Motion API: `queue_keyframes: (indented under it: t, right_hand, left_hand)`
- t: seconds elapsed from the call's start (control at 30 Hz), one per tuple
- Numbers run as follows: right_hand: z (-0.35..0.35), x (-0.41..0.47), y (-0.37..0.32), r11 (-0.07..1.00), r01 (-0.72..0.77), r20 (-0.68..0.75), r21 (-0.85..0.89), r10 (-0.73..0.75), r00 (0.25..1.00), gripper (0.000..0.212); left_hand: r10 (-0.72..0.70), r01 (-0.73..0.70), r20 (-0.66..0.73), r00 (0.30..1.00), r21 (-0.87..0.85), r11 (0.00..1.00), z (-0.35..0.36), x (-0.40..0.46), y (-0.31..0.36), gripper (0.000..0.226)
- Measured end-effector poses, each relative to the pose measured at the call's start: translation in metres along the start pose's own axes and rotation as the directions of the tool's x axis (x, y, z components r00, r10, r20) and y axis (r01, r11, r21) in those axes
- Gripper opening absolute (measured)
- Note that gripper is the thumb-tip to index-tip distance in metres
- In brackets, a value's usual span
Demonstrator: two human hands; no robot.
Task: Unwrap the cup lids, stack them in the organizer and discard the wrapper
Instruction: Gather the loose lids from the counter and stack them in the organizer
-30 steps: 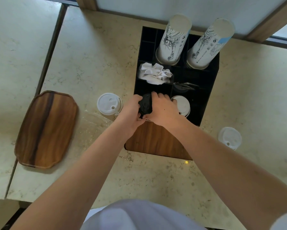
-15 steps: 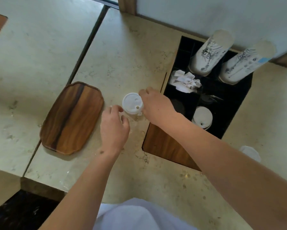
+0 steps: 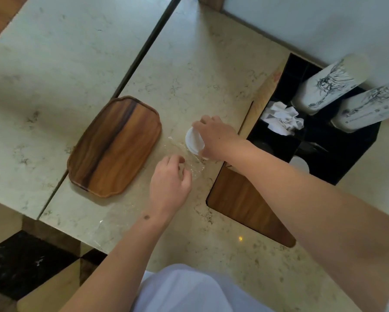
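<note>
A short stack of white cup lids (image 3: 194,140) lies tilted on the marble counter, left of the black organizer (image 3: 355,158). My right hand (image 3: 218,137) grips the stack from the right. A clear plastic wrapper (image 3: 192,164) trails from the lids toward me. My left hand (image 3: 170,184) has its curled fingers on the wrapper's near end. Another white lid (image 3: 300,163) sits in a front compartment of the organizer, partly hidden by my right forearm.
A wooden tray (image 3: 114,146) lies left of the lids. The organizer holds two sleeves of printed paper cups (image 3: 330,84) and crumpled white napkins (image 3: 282,118). A wooden panel (image 3: 240,201) is set into the counter. The counter edge runs at lower left.
My right hand has closed round the lid stack and tilted it. My left hand has moved onto the wrapper. The view has swung left, away from the organizer.
</note>
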State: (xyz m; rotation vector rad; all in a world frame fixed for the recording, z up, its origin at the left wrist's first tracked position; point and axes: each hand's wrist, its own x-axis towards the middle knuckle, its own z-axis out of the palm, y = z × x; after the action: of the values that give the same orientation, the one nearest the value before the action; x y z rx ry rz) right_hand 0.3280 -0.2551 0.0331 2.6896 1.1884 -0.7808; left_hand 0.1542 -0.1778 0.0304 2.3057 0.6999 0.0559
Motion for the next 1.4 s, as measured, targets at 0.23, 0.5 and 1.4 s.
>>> queue_keyframes:
  t: [0.23,0.5,1.4]
  right_hand:
    - [-0.031,-0.065,-0.01,0.955,-0.048,-0.215,0.294,0.114,0.97,0.078]
    - [-0.006,-0.178,-0.034,0.848,-0.194,-0.196,0.493,0.326,0.925,0.075]
    - [0.219,-0.352,0.201,0.317,-0.665,0.071,0.677,0.87,0.487,0.096]
  left_hand:
    - [-0.529,0.577,0.387,0.755,-0.776,0.256,-0.006,0.019,0.021,0.023]
    - [0.201,0.841,0.838,0.507,-0.43,-0.328,-0.001,-0.016,0.048,0.08]
    - [0.044,0.954,0.956,0.29,-0.293,0.064,0.088,-0.129,0.147,0.049]
